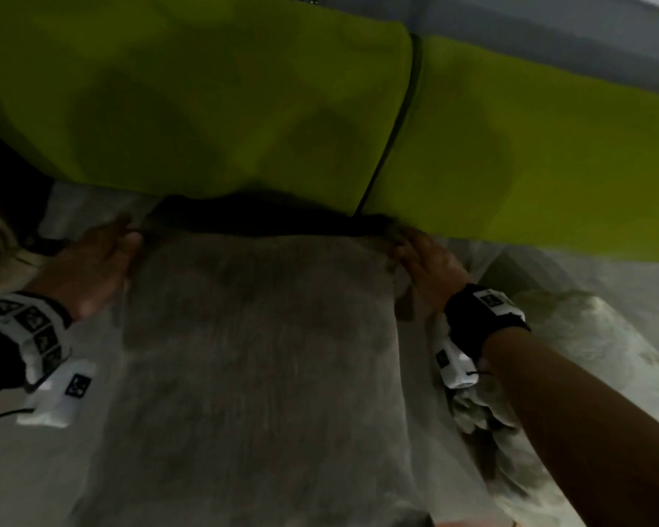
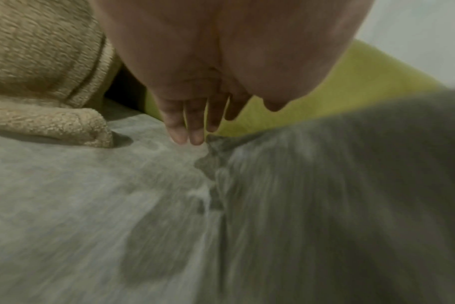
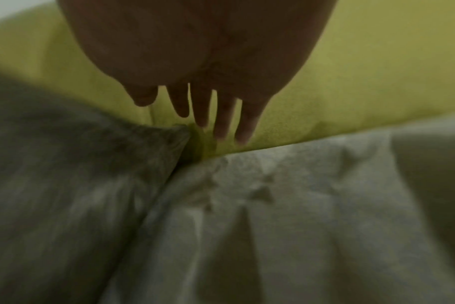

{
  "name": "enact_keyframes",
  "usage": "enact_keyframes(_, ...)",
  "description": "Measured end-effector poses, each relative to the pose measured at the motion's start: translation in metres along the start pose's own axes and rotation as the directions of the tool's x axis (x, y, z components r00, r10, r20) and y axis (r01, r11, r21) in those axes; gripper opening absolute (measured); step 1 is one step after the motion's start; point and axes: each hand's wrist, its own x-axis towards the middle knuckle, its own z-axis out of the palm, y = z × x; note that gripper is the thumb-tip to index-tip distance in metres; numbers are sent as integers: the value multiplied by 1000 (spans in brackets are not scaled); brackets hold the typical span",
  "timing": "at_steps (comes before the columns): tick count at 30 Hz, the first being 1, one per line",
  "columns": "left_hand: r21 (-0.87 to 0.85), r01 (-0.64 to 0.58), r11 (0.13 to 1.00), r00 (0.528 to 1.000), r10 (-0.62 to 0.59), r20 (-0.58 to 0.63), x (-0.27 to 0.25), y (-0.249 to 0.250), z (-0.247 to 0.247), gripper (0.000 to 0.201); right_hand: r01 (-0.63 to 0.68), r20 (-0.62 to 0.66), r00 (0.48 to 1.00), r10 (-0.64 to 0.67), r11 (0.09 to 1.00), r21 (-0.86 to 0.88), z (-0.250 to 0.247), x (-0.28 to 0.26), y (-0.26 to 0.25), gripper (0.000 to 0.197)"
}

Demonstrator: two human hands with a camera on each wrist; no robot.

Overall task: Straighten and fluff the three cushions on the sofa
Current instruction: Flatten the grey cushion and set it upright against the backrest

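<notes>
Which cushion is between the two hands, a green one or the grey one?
The grey furry cushion, lying flat between the left hand and right hand. The two green cushions stand upright behind it.

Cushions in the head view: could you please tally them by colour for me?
Green cushions: 2, one on the left and one on the right.
Grey cushion: 1, lying flat between the left hand and the right hand.
Total: 3 cushions.
</notes>
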Motion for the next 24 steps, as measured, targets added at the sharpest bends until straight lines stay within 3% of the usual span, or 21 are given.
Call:
enact_keyframes(2, -81, 32, 996, 998, -36, -49, 1, 7, -9, 76, -115, 9, 993, 116, 962, 246, -4, 6, -7, 54)
enact_keyframes(4, -78, 51, 996, 999, -52, 0, 4, 9, -20, 88, -145, 51, 989, 136, 938, 315, -7, 10, -12, 48)
enact_keyframes(5, -45, 51, 998, 998, -50, 24, 5, 6, -24, 93, -137, 61, 990, 125, 950, 280, -8, 12, -12, 41)
enact_keyframes(7, 7, 8, 1000, 999, -8, 43, 10, -11, -32, 74, -89, 36, 996, 84, 979, 185, -14, 13, -11, 33)
enact_keyframes(11, 1, -74, 997, 995, 74, -64, -3, 1, -57, 48, 10, -36, 999, -8, 997, 72, -32, 8, -5, 26)
enact_keyframes(13, 1, -92, 996, 990, 92, -106, -8, 20, -64, 31, 64, -61, 996, -66, 997, -36, -40, 4, -7, 28)
enact_keyframes(17, 59, -83, 995, 970, 94, -225, -7, 33, -58, 35, 52, -83, 993, -88, 932, -359, -46, -6, -13, 46)
enact_keyframes(20, 55, -94, 994, 953, 106, -283, -11, 31, -52, 32, 169, -110, 971, -213, 935, -311, -48, -18, -10, 58)
enact_keyframes(24, 52, -92, 994, 947, 103, -304, -16, 26, -50, 29, 395, -120, 907, -403, 915, -80, -47, -24, -2, 31)
